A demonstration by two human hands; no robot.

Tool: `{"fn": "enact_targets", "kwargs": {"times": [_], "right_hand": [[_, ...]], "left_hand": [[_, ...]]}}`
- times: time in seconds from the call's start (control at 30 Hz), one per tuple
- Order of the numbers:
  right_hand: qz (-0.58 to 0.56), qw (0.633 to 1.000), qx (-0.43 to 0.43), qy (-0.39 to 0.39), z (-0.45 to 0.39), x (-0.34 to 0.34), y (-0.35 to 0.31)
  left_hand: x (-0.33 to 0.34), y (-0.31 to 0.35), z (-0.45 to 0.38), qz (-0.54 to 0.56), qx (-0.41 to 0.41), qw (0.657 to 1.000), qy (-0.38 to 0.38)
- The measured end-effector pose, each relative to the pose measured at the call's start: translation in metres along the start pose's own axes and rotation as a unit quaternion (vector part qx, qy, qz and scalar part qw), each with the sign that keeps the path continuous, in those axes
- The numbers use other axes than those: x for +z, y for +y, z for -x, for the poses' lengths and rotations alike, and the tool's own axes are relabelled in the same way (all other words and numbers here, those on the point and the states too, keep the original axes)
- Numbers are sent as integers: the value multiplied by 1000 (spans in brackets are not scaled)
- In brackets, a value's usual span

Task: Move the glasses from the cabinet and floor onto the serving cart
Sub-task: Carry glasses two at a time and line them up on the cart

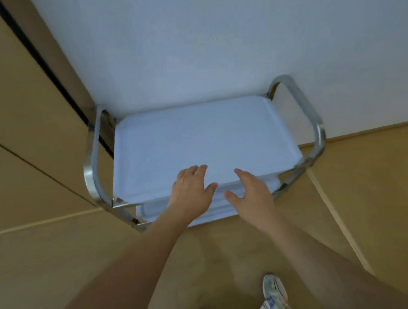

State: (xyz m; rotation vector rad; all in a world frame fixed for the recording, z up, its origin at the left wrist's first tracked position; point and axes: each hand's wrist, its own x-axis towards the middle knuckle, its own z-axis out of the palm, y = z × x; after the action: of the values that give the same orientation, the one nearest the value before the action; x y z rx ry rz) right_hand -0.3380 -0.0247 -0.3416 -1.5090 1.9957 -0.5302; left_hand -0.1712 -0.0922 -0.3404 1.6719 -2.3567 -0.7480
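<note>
A serving cart [196, 140] with a white top tray and chrome tube handles at both ends stands against a white wall. Its top tray is bare; a lower white shelf [178, 211] shows beneath the front edge. My left hand [191, 190] reaches over the tray's front edge, fingers spread, holding nothing. My right hand [250, 194] hovers beside it at the same edge, fingers apart and empty. No glasses appear in the head view.
A tan wooden cabinet front [20, 122] with a dark vertical gap runs along the left, close to the cart's left handle [94, 165]. Beige floor lies below, with my two white sneakers [273, 294] near the bottom edge.
</note>
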Motion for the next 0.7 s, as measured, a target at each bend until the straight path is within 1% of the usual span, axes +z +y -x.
{"fn": "enact_targets", "kwargs": {"times": [0.13, 0.3, 0.47, 0.6, 0.7], "right_hand": [[-6, 996, 18, 85, -3, -90, 20], [-10, 983, 31, 181, 5, -209, 77], [43, 961, 61, 265, 41, -338, 171], [63, 937, 110, 327, 89, -432, 257], [73, 914, 152, 368, 127, -490, 314]], "left_hand": [[-31, 100, -37, -30, 110, 993, 24], [-37, 240, -73, -55, 209, 975, 44], [-7, 416, -93, -64, 319, 944, 58], [31, 558, -88, -33, 403, 914, 48], [63, 647, -80, -21, 454, 890, 36]]}}
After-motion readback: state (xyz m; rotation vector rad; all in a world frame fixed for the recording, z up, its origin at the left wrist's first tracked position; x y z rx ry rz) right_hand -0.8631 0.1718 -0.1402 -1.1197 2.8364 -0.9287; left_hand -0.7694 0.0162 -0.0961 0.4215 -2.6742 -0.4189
